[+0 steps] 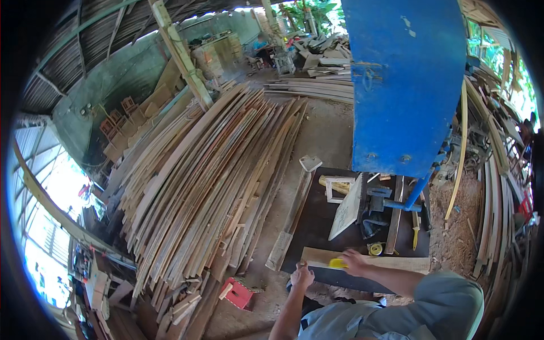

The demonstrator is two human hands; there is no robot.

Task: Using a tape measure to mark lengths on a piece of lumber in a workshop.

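A pale wooden board (pixel 403 262) lies along the near edge of a dark worktable (pixel 306 229), beneath a large blue machine housing (pixel 408 93). My left hand (pixel 302 276) grips the board's left end, its fingers at the near corner. My right hand (pixel 353 261) is closed around a yellow hand tool (pixel 338 263) resting over the board's face; its exact kind is hidden by the fingers. Just beyond that hand sits a yellow tape measure (pixel 375 249). To its right lies a tool with a yellow handle (pixel 415 238).
On the table are a small wooden frame (pixel 340 189), an upright pale panel (pixel 347 212) and a narrow strip (pixel 395 212). A blue machine arm (pixel 418 191) reaches down over it. Long stacked planks (pixel 212 182) fill the left; a red stool (pixel 239 293) stands nearby. A person (pixel 261 46) sits far back.
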